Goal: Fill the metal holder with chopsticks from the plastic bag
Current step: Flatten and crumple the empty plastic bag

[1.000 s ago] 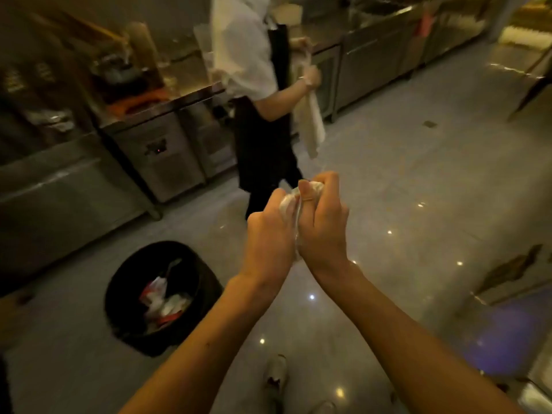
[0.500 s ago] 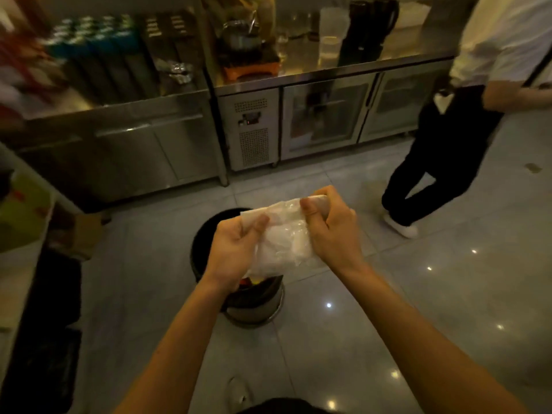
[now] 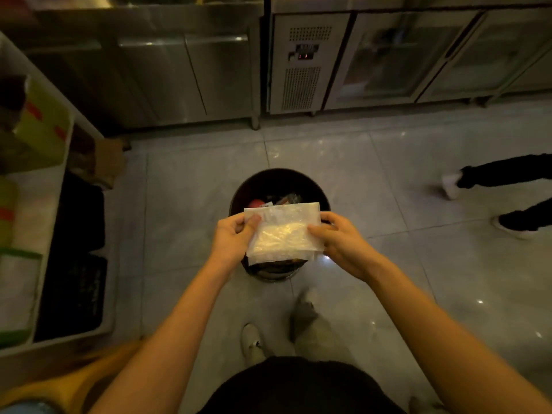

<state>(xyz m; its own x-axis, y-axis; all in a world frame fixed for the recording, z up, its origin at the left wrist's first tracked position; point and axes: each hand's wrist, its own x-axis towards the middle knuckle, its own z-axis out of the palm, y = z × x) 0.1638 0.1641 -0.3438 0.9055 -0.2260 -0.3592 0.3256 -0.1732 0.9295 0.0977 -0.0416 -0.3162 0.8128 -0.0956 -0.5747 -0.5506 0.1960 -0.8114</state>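
A crumpled clear plastic bag (image 3: 283,231) is folded into a flat rectangle and held over a round black trash bin (image 3: 254,183). My left hand (image 3: 233,237) pinches its left edge with thumb on top. My right hand (image 3: 340,237) grips its right edge. I see no chopsticks in the bag, and no metal holder is in view.
The bin holds some rubbish. Stainless steel cabinets (image 3: 185,70) and a glass-door fridge unit (image 3: 388,58) line the far wall. A white shelf unit (image 3: 44,204) with boxes stands at the left. Another person's legs (image 3: 501,174) are at the right. My feet (image 3: 254,339) stand on the tiled floor.
The view has swung down and towards the bin, which now lies right under my hands. The bag went from a tight wad to a flattened rectangle. The other person moved off to the right.
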